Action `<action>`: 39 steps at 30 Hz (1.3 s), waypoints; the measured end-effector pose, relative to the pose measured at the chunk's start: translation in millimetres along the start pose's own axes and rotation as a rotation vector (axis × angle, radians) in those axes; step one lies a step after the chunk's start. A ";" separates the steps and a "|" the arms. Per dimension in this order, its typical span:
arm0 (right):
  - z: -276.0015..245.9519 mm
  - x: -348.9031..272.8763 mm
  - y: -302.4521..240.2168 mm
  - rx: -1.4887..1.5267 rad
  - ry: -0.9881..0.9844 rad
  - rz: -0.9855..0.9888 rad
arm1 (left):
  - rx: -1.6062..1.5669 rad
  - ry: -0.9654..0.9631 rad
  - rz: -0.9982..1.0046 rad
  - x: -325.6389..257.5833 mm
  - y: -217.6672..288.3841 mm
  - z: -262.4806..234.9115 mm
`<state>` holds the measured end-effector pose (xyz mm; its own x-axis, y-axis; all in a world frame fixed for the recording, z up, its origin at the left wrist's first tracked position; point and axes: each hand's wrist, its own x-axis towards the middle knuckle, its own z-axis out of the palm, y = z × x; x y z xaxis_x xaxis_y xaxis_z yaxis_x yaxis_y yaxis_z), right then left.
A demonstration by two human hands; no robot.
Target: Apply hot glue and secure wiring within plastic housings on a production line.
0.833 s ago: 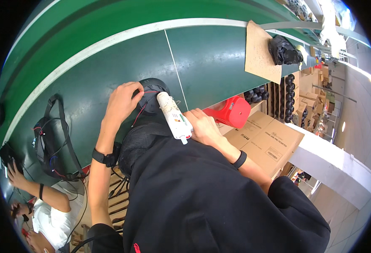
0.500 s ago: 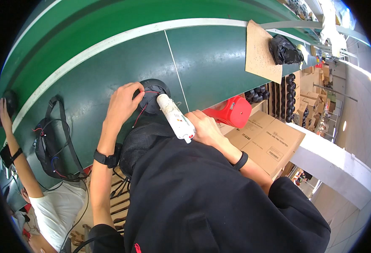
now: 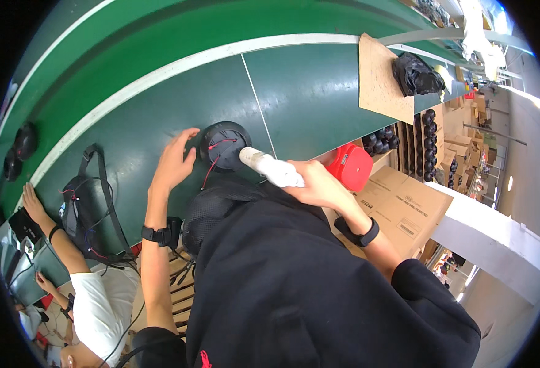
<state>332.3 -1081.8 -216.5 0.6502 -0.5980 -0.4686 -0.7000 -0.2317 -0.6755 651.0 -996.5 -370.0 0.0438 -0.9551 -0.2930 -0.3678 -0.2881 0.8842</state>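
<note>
Left hand (image 3: 175, 161) flat on green surface (image 3: 306, 86), fingers spread, fingertips just beside round black part (image 3: 225, 146) with red wire. Right hand (image 3: 319, 186) wrapped around white tube (image 3: 271, 168), tube nozzle touching black part's edge. Black part lies on surface near white seam line. Red container (image 3: 351, 167) just right of right hand. Cardboard boxes (image 3: 398, 205) below it. Black strap bag (image 3: 89, 211) left, near co-worker's hand (image 3: 29, 201).
</note>
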 end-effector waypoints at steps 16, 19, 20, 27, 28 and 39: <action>-87.1 34.6 165.6 -0.452 0.397 0.124 | 0.168 0.251 -0.071 -11.5 30.3 96.1; -77.5 78.8 180.6 -0.495 0.438 -0.090 | 0.136 0.418 -0.169 -52.6 27.2 102.5; -81.1 89.9 201.4 -0.469 0.465 -0.225 | 0.126 0.476 -0.208 -65.7 35.3 109.5; -85.1 146.1 302.5 -0.395 0.316 -0.475 | -0.043 0.931 -0.554 -210.3 111.8 213.5; -80.9 145.4 305.4 -0.418 0.287 -0.513 | -0.029 1.011 -0.570 -239.4 130.1 236.3; -61.4 157.1 315.7 -0.727 0.300 -0.380 | -0.297 1.844 -0.830 -434.9 345.9 482.3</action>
<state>195.3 -1296.0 -468.5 0.8443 -0.5339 -0.0460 -0.5329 -0.8274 -0.1772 56.8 -647.4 -112.3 0.8506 0.5156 -0.1029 0.3550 -0.4189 0.8358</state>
